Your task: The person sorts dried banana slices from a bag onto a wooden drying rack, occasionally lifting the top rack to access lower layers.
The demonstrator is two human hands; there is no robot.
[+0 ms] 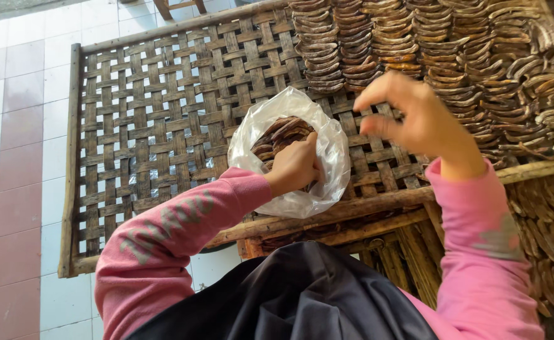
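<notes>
A wide woven bamboo tray (157,126) fills most of the view, its lattice of flat strips framed by round poles and resting on a wooden stand above a floor of white and reddish tiles (19,157). Toward one and two o'clock the tray carries dense overlapping rows of curved brown dried slices (453,56), laid like shingles and running off the right edge; more of the same slices lie on a lower rack (550,239) at about four o'clock. Near the centre sits a clear plastic bag (327,157), its mouth open and crumpled, resting on the tray just against the front pole, with a handful of the brown slices showing inside at its upper left. The left hand (296,167), coming in from seven o'clock in a pink sleeve, is plunged into the bag's mouth with fingers curled closed; whether it grips slices or the bag's film cannot be told. The right hand (415,119), at about two o'clock from the bag, hovers above the tray with fingers loosely bent and thumb and forefinger drawn close, holding nothing visible.
</notes>
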